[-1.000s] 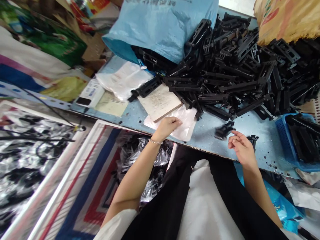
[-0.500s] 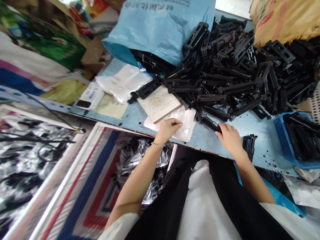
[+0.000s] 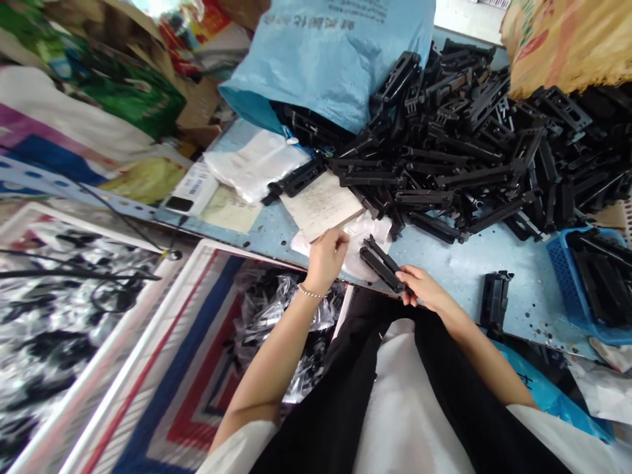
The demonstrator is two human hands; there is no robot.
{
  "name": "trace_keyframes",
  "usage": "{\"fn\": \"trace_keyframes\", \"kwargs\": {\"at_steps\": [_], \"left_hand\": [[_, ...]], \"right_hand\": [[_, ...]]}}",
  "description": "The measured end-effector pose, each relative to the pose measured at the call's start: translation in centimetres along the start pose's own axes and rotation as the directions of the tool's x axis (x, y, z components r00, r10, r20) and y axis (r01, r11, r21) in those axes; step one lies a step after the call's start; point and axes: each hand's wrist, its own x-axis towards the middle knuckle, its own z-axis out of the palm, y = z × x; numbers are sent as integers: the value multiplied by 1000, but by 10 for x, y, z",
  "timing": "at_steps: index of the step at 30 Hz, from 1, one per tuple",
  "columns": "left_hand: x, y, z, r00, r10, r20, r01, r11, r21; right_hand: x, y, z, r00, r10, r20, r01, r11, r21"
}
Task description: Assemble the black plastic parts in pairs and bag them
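My right hand (image 3: 421,287) grips one end of a long black plastic part (image 3: 383,264), holding it slantwise over the table's front edge. Beneath and behind that part lies a stack of clear plastic bags (image 3: 359,238). My left hand (image 3: 326,258), with a bracelet at the wrist, is at the left side of the bags, fingers curled together; what they hold, if anything, is hidden. Just behind it a flat pale board (image 3: 320,205) covers part of the bags. Another black part (image 3: 494,297) lies alone by the front edge, to the right of my right hand.
A big heap of black parts (image 3: 459,158) covers the back of the blue table (image 3: 444,263), spilling from a blue sack (image 3: 326,59). A blue basket (image 3: 567,283) of parts stands at right. Below the table is a striped bin (image 3: 182,368) with bagged pieces.
My right hand has lifted the black part from the heap's front edge and brought it left and nearer me. My left hand has shifted slightly left, fingers curled more.
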Motion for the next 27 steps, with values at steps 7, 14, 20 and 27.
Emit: {"fn": "trace_keyframes", "kwargs": {"at_steps": [7,14,20,27], "left_hand": [[-8,-12,-7,956,279,93,-293,929,225],[-9,-17,-6,942,253,221,-257,966,-9],[-22,-10,-13,958,251,140,-263,962,73],[-64,38,9,830,503,242,-534,842,82]], "right_hand": [[-12,6,-10,995,-95,35,93,995,45],[6,6,8,942,-63,328,-39,955,294],[13,6,0,963,-89,255,8,954,301],[9,7,11,994,-105,-9,105,972,210]]}}
